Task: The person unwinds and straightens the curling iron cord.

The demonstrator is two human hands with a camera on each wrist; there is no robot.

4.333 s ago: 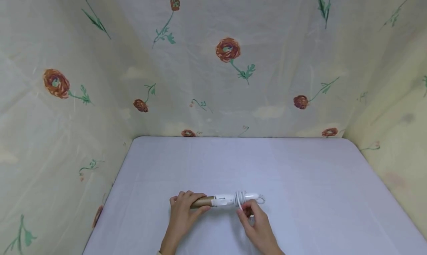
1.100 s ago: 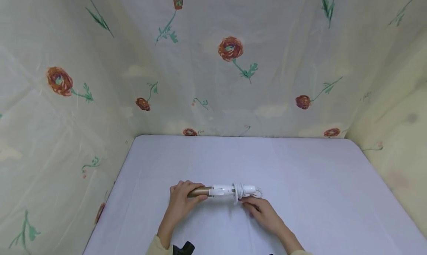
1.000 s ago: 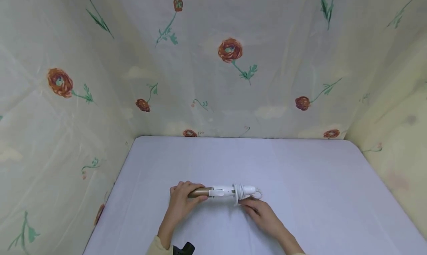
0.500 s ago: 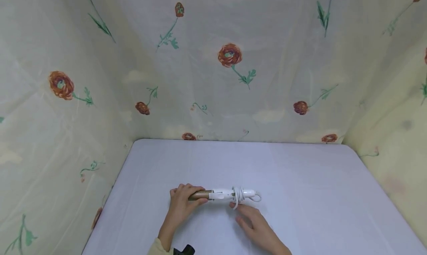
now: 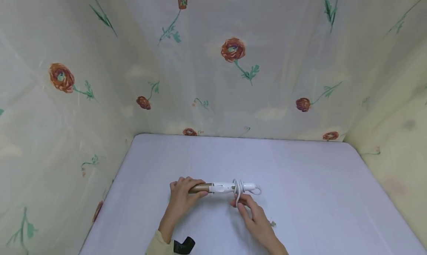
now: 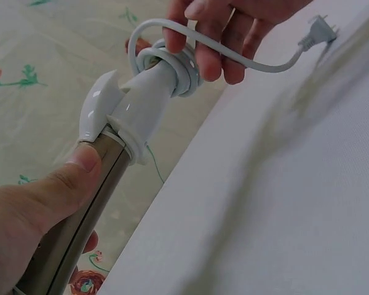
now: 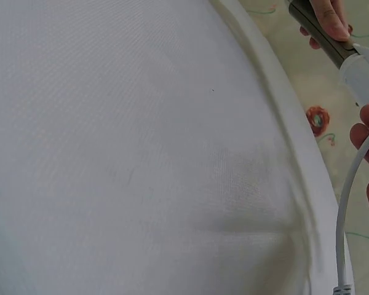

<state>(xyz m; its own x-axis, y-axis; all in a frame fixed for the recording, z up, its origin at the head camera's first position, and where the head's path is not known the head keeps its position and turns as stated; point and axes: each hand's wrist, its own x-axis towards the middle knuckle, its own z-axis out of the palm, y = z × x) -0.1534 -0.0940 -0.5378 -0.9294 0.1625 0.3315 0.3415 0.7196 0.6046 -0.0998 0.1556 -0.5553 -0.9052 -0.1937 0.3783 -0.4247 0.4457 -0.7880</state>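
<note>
A curling iron (image 5: 221, 188) with a white handle and brown barrel is held level above the table. My left hand (image 5: 183, 195) grips the barrel, its thumb (image 6: 80, 166) lying along the side near the white clamp lever (image 6: 100, 104). White cord (image 6: 183, 70) is wound in several turns round the handle. A free length of it runs from the coil through my right hand (image 5: 255, 218), held between thumb and fingers. In the left wrist view the cord ends in a plug (image 6: 318, 32) hanging over the table. The right wrist view shows the cord (image 7: 341, 227) curving down past my fingertips.
A white-covered table (image 5: 300, 181) lies under both hands. Floral curtain (image 5: 200, 73) closes in the back and both sides. A black device (image 5: 184, 245) sits at my left sleeve.
My right hand moved from the coil to below it; half a second ago its fingers lay loosely beside the cord, and now thumb and fingers hold it. My left hand keeps its grip.
</note>
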